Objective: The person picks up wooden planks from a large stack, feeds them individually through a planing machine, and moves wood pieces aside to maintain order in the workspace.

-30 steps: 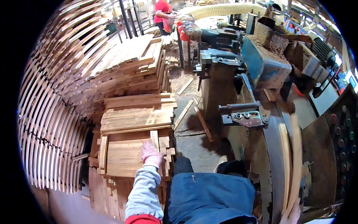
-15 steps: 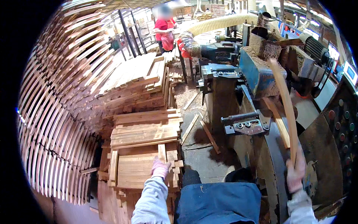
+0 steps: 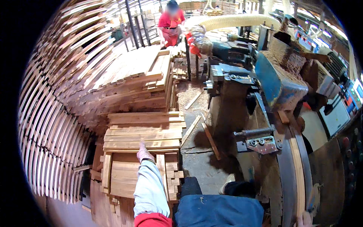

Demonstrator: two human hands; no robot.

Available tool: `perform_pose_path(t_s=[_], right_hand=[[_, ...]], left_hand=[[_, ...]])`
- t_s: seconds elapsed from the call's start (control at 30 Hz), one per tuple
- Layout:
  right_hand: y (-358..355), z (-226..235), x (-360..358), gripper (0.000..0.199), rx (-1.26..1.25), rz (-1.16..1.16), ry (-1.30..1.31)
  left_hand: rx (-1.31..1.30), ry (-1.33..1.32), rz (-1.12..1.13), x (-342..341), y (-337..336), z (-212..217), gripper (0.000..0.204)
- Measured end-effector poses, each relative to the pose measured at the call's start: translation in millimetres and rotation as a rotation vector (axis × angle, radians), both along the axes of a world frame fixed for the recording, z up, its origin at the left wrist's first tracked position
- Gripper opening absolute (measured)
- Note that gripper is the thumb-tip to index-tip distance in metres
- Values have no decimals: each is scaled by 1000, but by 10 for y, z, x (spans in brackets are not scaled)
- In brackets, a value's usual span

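One gloved left hand is shifted farther up the plank stack and apparently rested there, its finger spread impossible to tell. To the right, nothing is held aloft any more and a strip is laid along the bed, seemingly lined up with the hood; its near end is touched by the right hand, whose closure cannot be told.

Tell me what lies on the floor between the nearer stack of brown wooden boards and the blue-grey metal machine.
In the head view, mainly a pale wooden strip and a brown wooden strip lie on the grey floor.
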State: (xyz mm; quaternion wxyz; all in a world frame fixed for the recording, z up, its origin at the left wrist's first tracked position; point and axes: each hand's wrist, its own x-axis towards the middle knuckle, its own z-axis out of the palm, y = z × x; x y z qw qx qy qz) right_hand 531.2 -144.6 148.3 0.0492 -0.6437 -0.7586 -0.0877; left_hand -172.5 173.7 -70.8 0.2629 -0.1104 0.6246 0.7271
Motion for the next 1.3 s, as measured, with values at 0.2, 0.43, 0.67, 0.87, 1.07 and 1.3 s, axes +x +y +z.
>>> perform_pose_path(t_s=[0.2,0.43,0.67,0.87,1.07,1.3], right_hand=[[1637,-277,-58,56,236,158,102],[1805,130,-1234,61,178,355,466],[309,23,-778,76,70,-157,345],[-1303,-156,-20,65,-64,-459,65],[-423,-285,-169,53,295,-467,43],[1976,-577,-79,59,620,-41,208]], left_hand=[[153,98,-240,564,-561,442,61],[327,330,-797,2536,-966,1494,49],[584,-253,-1570,3939,-1210,1853,53],[451,-72,-1311,2955,-730,1203,46],[604,-264,-736,1426,-718,760,14],[360,-168,-399,182,-854,419,20]])
